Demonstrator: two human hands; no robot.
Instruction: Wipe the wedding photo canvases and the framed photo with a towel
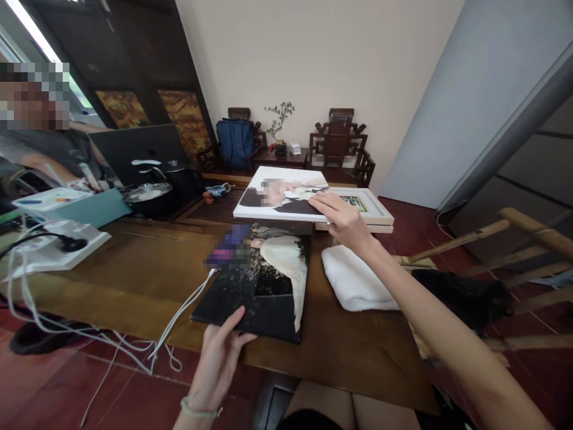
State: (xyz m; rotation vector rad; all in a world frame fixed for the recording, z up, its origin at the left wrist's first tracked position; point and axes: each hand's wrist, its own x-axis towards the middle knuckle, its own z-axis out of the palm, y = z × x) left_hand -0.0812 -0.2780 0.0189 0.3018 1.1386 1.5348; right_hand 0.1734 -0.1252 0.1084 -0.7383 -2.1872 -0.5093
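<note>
My left hand (224, 343) grips the near edge of a dark photo album (273, 304), thumb on top and fingers underneath. Its cover shows a figure in a long white dress, and it lies at a slant over the table's front part. Beyond it is a thick white photo album (255, 209) with a portrait on its cover. My right hand (342, 218) is at this album's right front edge, its fingers stretched over the cover and its thumb partly hidden. Under the white album's right side is a pale picture frame (378, 209).
Beside the dark album lies a blurred purple item (226, 248) with a white cable. A folded white towel (353, 283) is to the right. On the left are a power strip (85, 245), a teal box (89, 209), a kettle (181, 176) and a person (40, 140) behind a laptop (143, 149).
</note>
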